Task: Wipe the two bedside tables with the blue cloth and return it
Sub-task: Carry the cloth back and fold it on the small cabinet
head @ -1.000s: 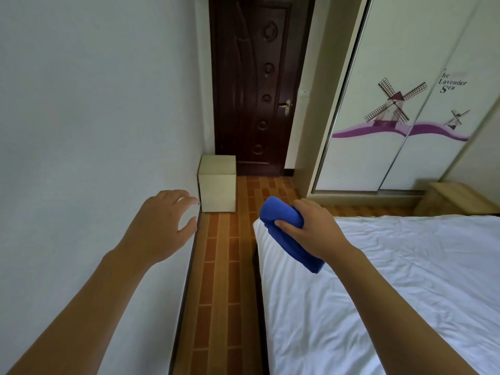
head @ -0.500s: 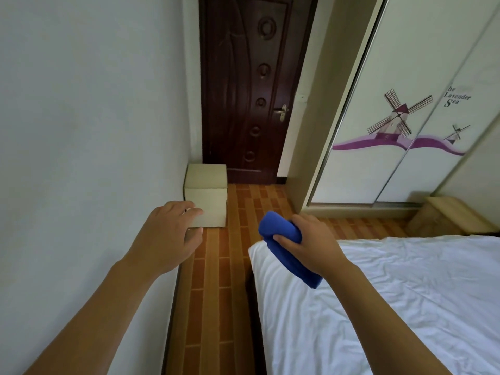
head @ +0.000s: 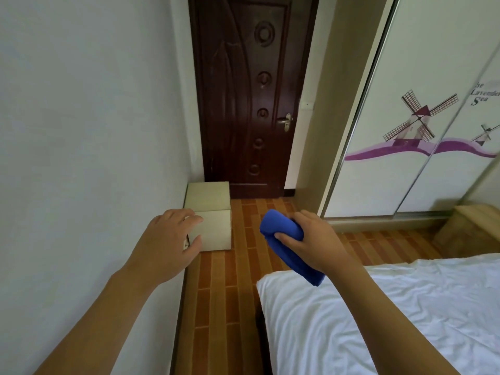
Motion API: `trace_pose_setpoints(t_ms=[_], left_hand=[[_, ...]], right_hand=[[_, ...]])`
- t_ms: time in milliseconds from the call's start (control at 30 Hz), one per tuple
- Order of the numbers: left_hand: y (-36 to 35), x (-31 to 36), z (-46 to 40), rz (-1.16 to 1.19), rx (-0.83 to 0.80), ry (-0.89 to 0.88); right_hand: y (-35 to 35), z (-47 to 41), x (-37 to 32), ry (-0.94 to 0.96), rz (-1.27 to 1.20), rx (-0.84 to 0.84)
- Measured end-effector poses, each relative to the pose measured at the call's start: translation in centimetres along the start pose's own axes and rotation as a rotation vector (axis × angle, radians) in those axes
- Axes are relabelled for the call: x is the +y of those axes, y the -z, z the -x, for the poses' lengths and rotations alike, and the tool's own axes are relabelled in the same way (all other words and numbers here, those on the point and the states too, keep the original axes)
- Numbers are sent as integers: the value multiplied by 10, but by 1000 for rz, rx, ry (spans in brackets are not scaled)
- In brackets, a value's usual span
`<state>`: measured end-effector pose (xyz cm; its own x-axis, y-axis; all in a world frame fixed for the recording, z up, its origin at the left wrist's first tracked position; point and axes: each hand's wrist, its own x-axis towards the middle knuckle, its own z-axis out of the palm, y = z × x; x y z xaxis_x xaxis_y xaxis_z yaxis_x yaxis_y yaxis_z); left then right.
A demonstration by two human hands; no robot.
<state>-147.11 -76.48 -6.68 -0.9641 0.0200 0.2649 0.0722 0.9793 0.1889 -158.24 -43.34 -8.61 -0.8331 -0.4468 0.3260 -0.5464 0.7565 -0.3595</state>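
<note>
The right hand (head: 316, 242) is closed around the rolled blue cloth (head: 290, 246), thumb pressed across its middle, holding it in the air above the foot corner of the bed (head: 392, 320) and the brick-patterned floor (head: 224, 288). The left hand (head: 167, 247) is empty, fingers loosely spread, held out near the wall (head: 81, 158) in front of a small cardboard box (head: 213, 220) that stands against the wall by the dark door (head: 243, 98). Only 1 wooden piece (head: 470, 231), possibly a bedside table, shows at the right edge by the wardrobe (head: 405, 171); whether either of the 2 tables is wiped cannot be told. The step looks like carrying the cloth, so keep the roll firmly gripped so no end trails, steer clear of the box, and shake it flat only at the tabletop.
</note>
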Motion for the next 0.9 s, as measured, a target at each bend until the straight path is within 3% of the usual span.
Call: trace_pose_setpoints(t_ms=[433,900], left_hand=[[-63,-29,-205,-105,-14,63],[-92,-127,-327,-168,-42,137]], right_hand=[[-40,-209,140,35,-61,-53],[-122,-376,152,97,-98,-122]])
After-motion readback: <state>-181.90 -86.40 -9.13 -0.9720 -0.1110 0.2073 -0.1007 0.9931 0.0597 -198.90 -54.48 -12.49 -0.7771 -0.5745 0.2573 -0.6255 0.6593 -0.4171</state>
